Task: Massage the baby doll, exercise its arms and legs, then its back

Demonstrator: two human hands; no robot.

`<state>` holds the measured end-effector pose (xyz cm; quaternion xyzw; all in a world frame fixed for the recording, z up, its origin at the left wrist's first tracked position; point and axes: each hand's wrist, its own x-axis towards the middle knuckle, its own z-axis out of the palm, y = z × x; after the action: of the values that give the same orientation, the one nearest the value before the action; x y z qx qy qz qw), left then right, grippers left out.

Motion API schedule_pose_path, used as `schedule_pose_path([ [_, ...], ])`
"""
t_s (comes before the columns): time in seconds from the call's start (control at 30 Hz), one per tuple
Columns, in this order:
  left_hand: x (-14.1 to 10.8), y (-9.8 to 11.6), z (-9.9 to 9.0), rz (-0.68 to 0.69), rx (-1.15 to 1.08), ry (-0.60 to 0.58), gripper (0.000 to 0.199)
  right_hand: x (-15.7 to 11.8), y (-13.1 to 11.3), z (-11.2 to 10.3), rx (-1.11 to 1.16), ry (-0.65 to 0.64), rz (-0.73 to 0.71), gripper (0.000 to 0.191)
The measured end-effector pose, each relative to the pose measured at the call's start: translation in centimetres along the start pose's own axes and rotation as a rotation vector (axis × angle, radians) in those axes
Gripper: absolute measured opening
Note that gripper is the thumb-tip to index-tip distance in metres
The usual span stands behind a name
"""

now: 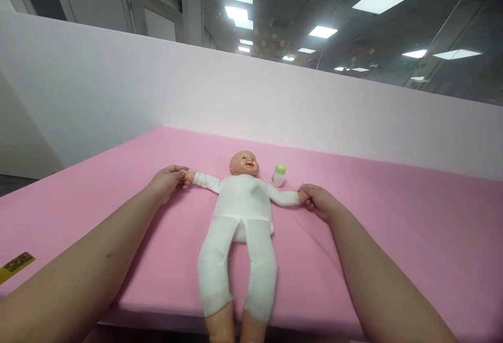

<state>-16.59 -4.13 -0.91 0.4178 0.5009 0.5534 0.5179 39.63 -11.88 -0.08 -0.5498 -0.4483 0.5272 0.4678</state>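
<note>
A baby doll [244, 199] in a white top and white trousers lies on its back on the pink table cover [157, 264]. Its head points away from me and its lower legs reach past the near edge. Both doll arms are stretched out sideways. My left hand [168, 180] is closed around the doll's hand on the left, fingers pinching it. On the other side, my right hand [319, 200] grips the doll's other hand between thumb and fingers. A small bottle [279, 175] with a green cap stands near the doll's head, between the head and my right hand.
A white partition [236, 97] rises behind the pink surface. At the far left lies a yellow label with a black printed code [19, 264]. Beyond the partition are a door [157, 15], ceiling lights and a glass pane.
</note>
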Motion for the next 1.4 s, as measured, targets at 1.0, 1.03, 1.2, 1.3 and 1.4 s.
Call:
schedule_pose_path([
  [1.0,-3.1,-0.2,4.9,-0.007,0.117,-0.107,0.064,-1.1,-1.7,6.3,0.088,0.17,-0.156,0.051],
  [1.03,-3.3,-0.1,5.2,0.04,0.179,-0.078,0.064,-1.4,-2.0,6.8,0.065,0.189,-0.208,0.056],
  [1.2,-5.8,0.6,7.6,0.359,0.582,-0.01,0.046,-3.1,-2.8,10.3,-0.302,0.262,-0.512,0.064],
  [1.3,-7.6,1.1,9.3,0.584,0.85,-0.12,0.041,-4.1,-2.7,12.2,-0.606,0.185,-0.664,0.049],
  [1.4,-8.8,1.3,10.4,0.765,1.096,-0.229,0.049,-4.6,-2.4,13.3,-0.918,0.123,-0.778,0.054],
])
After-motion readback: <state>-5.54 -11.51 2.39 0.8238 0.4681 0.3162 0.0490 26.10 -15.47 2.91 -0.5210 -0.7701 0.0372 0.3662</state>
